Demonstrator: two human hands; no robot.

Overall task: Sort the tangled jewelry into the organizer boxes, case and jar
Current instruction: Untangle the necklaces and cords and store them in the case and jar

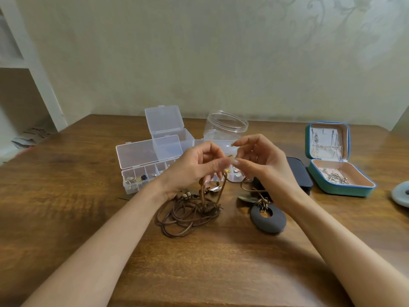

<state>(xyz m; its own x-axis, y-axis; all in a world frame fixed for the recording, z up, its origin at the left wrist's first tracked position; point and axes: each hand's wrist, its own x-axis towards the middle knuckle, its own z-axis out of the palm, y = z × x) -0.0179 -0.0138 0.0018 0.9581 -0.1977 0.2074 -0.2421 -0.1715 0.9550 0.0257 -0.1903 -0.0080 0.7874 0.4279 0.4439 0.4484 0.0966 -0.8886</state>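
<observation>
Brown leather cords (188,211) lay mostly in a knotted heap on the wooden table (88,207). One strand was lifted by the left hand (194,167), whose fingers curled round it. The right hand (263,165) met it fingertip to fingertip, pinching the same strand, though blur hid the exact hold. Sorting looked partly done: small pieces sat in the long organizer box (137,173) and silver chains in the open teal case (340,176). The jar (223,127) appeared empty. Still to sort, I judged, were the cords and the dark ring pendant (269,220) beside them. A dark box (298,171) sat behind the right wrist.

Teal case (338,187), brown cords (183,213), perhaps leather
</observation>
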